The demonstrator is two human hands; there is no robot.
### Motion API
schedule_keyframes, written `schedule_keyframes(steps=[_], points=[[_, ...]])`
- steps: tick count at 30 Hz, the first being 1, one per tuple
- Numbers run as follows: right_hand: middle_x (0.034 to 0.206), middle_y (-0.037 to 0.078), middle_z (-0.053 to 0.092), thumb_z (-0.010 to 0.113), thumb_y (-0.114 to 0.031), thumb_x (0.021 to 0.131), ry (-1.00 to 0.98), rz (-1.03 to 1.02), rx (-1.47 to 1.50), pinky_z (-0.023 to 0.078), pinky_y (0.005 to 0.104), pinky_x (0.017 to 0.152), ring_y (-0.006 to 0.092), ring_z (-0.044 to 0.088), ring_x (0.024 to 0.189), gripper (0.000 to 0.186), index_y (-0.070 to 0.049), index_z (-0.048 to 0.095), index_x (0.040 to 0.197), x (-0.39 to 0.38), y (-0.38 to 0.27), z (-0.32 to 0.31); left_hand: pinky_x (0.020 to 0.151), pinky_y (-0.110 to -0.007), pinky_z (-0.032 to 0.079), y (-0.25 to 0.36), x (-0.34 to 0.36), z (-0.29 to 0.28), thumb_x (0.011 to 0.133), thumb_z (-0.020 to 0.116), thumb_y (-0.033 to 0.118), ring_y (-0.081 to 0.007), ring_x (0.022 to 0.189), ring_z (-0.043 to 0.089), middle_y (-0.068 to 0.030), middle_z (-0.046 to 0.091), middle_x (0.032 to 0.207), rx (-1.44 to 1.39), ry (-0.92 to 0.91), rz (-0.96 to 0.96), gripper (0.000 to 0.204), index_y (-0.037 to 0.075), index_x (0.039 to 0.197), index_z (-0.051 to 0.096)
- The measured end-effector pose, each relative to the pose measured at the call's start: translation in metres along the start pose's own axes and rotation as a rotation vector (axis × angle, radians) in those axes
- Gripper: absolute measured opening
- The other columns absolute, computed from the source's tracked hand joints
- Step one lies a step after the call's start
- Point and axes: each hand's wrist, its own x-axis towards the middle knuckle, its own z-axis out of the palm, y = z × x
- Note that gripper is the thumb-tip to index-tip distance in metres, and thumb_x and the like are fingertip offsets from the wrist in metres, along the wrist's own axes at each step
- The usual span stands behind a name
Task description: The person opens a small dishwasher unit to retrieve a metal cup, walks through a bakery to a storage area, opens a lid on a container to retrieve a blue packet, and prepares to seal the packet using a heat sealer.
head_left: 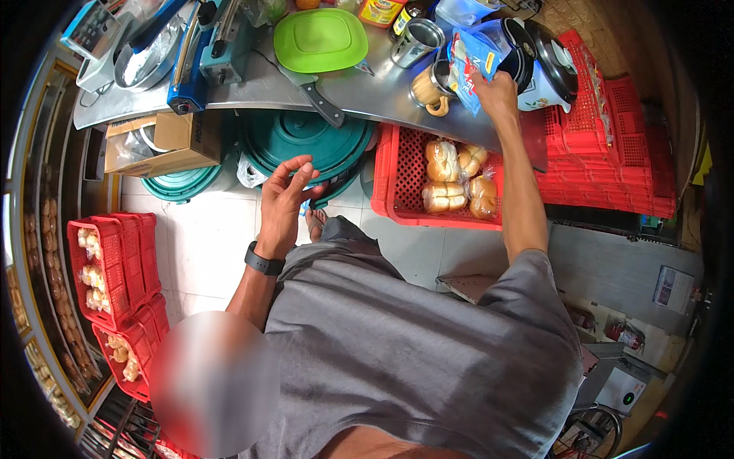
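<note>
My right hand (498, 96) reaches over the metal counter, its fingers closed on a blue and white plastic packet (468, 61). Under the packet stands a tan ribbed mug (425, 90) with a ring handle. A shiny steel cup (417, 44) is just left of it. My left hand (284, 200), with a black band on its wrist, hangs in front of the counter. Its fingers are bent but apart, and nothing shows in them. Nearest to it is the green lid (306, 138) of a large bin under the counter.
A knife (325, 103) overhangs the counter (252, 92) edge, below a lime-green lidded box (319, 40). Bagged bread lies in a red crate (397, 164). More red crates (596, 138) are stacked at right, beside a rice cooker (547, 80). A cardboard box (180, 149) sits at left.
</note>
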Motion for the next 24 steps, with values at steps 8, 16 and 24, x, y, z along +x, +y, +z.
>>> schedule_keyframes(steps=[8,16,24], points=[[0.082,0.03,0.067,0.069,-0.039,0.081,0.025,0.004,0.03,0.052,0.0476,0.077,0.0447,0.067,0.084,0.045,0.007,0.069,0.08,-0.006,-0.007,-0.005,0.081,-0.029,0.055,0.0,-0.002,-0.002,0.095,0.066,0.022,-0.0123,0.098,0.062,-0.0044,0.061,0.108,0.004,0.011,-0.005,0.032,0.002,0.119,0.06],[0.083,0.028,0.068,0.069,-0.038,0.081,-0.02,-0.021,0.037,0.052,0.0473,0.077,0.0438,0.068,0.085,0.044,0.006,0.07,0.082,0.001,0.005,0.002,0.081,-0.029,0.055,-0.003,-0.002,-0.005,0.095,0.066,0.023,-0.0119,0.098,0.062,-0.0042,0.061,0.108,0.001,-0.008,0.022,0.033,0.002,0.119,0.06],[0.082,0.032,0.066,0.07,-0.04,0.079,0.0,-0.02,0.065,0.052,0.0469,0.077,0.0428,0.068,0.085,0.05,0.01,0.068,0.08,0.009,0.014,0.001,0.08,-0.029,0.055,-0.004,-0.003,-0.006,0.094,0.067,0.024,-0.0118,0.097,0.062,-0.0034,0.061,0.108,0.029,-0.02,-0.004,0.034,0.002,0.119,0.06]])
